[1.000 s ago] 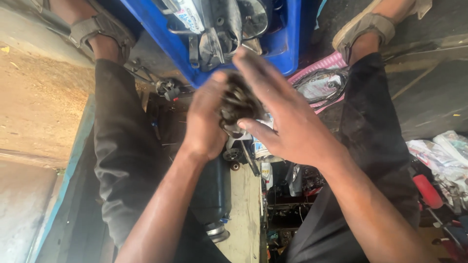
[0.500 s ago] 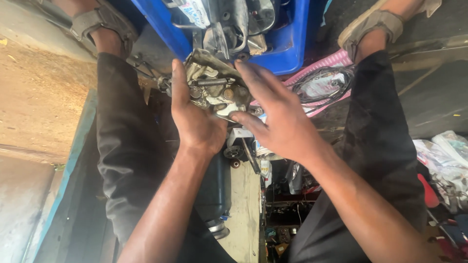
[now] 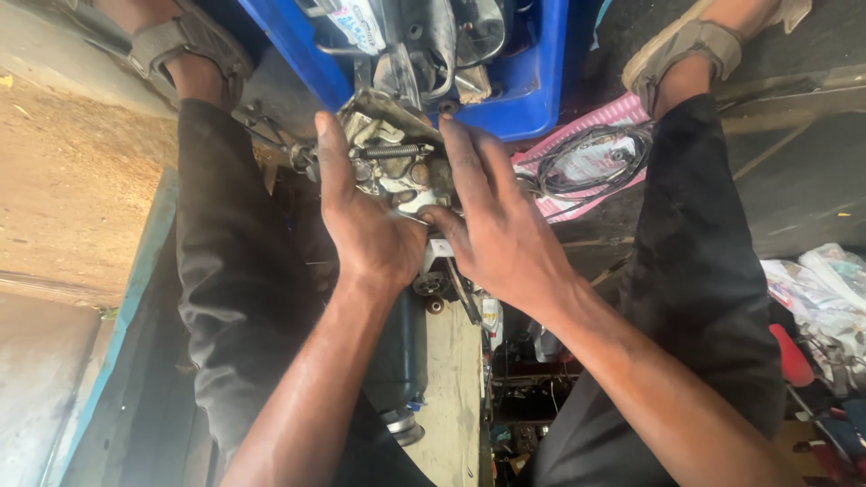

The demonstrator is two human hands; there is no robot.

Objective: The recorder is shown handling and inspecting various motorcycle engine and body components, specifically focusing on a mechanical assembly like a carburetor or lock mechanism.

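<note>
Head view: left hand (image 3: 370, 225), right hand (image 3: 501, 230) clasp metal part (image 3: 392, 167), crate (image 3: 532, 99) edge close above

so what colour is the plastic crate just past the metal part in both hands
Bright blue: the plastic crate shows it best in the head view, just beyond the hands.

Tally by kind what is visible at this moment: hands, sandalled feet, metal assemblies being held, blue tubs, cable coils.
Bare hands: 2, left hand and right hand
Tan strapped sandals: 2
Grimy grey metal assembly with a spring: 1
Blue plastic tub: 1
Black coiled cable: 1
Total: 7
</note>
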